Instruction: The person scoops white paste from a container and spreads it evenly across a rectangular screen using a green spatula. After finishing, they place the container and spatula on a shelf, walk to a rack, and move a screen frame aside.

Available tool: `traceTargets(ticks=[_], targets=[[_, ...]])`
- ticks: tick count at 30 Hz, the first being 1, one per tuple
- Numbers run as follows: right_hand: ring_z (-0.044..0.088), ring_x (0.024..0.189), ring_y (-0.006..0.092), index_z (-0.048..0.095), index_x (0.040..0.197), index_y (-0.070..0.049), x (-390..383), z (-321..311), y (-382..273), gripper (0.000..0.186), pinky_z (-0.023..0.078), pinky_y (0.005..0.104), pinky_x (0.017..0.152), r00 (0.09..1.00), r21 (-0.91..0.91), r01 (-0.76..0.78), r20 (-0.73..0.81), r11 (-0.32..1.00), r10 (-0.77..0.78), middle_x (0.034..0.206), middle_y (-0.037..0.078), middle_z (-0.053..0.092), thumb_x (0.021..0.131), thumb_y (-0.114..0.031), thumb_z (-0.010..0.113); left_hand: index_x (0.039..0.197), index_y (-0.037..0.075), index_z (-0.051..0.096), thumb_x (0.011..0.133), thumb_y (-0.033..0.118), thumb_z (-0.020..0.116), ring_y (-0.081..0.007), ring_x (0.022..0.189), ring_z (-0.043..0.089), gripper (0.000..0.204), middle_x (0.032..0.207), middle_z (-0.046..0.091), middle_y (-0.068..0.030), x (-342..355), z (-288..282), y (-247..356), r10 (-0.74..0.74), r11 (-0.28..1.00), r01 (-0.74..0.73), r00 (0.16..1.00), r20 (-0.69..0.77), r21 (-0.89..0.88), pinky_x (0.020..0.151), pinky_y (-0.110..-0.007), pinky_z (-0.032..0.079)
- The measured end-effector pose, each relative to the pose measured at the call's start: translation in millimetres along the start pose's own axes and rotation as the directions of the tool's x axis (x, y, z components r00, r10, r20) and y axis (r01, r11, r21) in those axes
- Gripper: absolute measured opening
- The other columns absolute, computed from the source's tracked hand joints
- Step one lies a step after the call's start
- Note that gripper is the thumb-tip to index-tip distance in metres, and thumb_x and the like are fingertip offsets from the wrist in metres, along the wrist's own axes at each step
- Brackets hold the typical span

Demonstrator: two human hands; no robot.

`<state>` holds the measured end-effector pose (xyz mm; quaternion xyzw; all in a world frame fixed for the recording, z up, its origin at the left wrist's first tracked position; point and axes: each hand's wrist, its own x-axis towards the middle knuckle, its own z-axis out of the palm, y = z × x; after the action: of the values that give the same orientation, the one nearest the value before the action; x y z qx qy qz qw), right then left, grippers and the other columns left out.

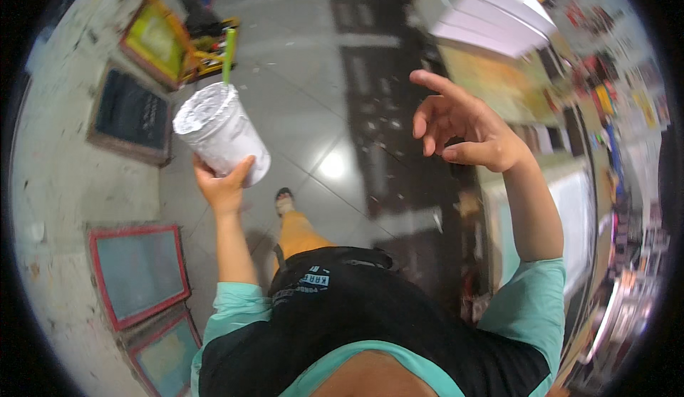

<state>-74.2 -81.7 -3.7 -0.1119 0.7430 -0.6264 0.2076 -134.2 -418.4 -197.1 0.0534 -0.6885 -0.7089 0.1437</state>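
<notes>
My left hand grips a white plastic tub by its lower side; its rim is smeared with white stuff. A green stick rises from behind the tub's rim. To the right my right hand is raised in the air, fingers apart and curved, holding nothing.
Framed screens and a dark framed panel lean along the left wall, by a yellow frame. The tiled floor runs ahead past my foot. Stacked white boxes and worktops line the right side.
</notes>
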Motion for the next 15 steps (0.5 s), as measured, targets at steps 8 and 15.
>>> traceTargets(ticks=[8,15], targets=[[0.052,0.073,0.0087,0.018,0.137,-0.010,208,-26,70,0.073,0.045,0.0232,0.064,0.988,-0.221,-0.077,0.115,0.972,0.104,0.093,0.007,0.053,0.077,-0.004,0.060,0.130,-0.003,0.021,0.048,0.005,0.081,-0.0251,0.110,0.045,0.102,0.119,0.044,-0.0158,96,-17,-52,-0.087,0.995,0.091,0.992,-0.090,0.037,0.091,-0.036,0.039],[0.057,0.070,0.0166,0.020,0.135,-0.003,288,-71,155,0.069,0.046,0.0267,0.059,0.844,0.378,-0.076,-0.469,0.923,0.262,0.084,0.008,0.056,0.078,-0.009,0.059,0.132,-0.004,0.016,0.049,0.000,0.079,-0.0248,0.106,0.048,0.104,0.117,0.045,-0.0176,246,12,-68,-0.106,0.994,0.106,0.994,-0.019,0.014,0.088,-0.035,0.042]])
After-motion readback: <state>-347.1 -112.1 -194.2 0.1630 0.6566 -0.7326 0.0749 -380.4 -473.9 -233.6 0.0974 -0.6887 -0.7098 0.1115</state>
